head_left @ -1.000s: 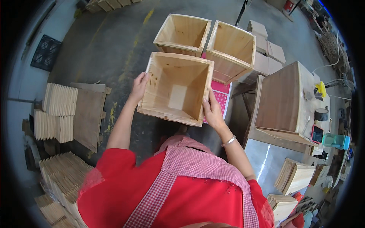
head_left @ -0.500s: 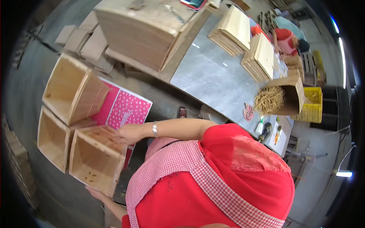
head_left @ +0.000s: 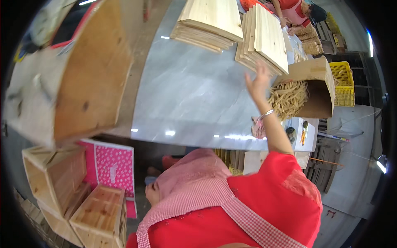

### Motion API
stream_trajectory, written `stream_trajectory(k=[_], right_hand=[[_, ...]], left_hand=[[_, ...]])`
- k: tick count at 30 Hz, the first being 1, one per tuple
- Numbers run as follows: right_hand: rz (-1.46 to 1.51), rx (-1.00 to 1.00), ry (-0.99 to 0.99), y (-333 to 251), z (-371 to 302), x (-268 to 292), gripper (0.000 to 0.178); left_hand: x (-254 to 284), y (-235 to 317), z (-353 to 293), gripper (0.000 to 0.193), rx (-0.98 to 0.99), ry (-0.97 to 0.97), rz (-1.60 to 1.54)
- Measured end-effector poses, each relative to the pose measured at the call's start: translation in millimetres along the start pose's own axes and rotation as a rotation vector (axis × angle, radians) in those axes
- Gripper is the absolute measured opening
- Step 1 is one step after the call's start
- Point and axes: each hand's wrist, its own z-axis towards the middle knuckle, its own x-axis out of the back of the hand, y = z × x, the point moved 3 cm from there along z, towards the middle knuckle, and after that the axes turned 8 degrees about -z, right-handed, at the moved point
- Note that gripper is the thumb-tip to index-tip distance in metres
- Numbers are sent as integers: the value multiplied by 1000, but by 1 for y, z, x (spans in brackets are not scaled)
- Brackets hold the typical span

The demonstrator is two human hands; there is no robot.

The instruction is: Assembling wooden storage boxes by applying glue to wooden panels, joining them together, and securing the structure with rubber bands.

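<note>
My right hand [head_left: 259, 84], with a silver bracelet at the wrist, reaches over the grey tabletop [head_left: 186, 95]. Its spread fingers are blurred and overlap the near edge of a stack of pale wooden boards [head_left: 271, 39]; contact cannot be told. A second board stack [head_left: 211, 20] lies to its left. Below the hand sit a pink cloth [head_left: 258, 128] and a heap of tan strips [head_left: 289, 99] spilling from a cardboard box [head_left: 320, 97]. My left hand [head_left: 152, 194] hangs low beside my checked apron [head_left: 186, 177], loosely bent and partly hidden, with nothing visible in it.
Several wooden boxes [head_left: 97, 211] stand at lower left beside a pink patterned panel [head_left: 113, 165]. A large wooden box [head_left: 95, 74] fills the upper left. A yellow crate [head_left: 345, 91] is at right. Across the table a co-worker in red [head_left: 293, 12] has both hands low.
Both hands have left the wooden box at lower left. My right hand has swung across to the board stacks; my left is now by the apron. The view has turned rightward.
</note>
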Motion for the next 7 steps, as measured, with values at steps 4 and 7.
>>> stream_trajectory(k=[4,7], right_hand=[[-142,33,51,35,86,-56,67],[-190,-26,-238,75,110,-94,72]], left_hand=[[-144,4,63,34,-181,-350,358],[-207,68,74,43,-174,-781,445]])
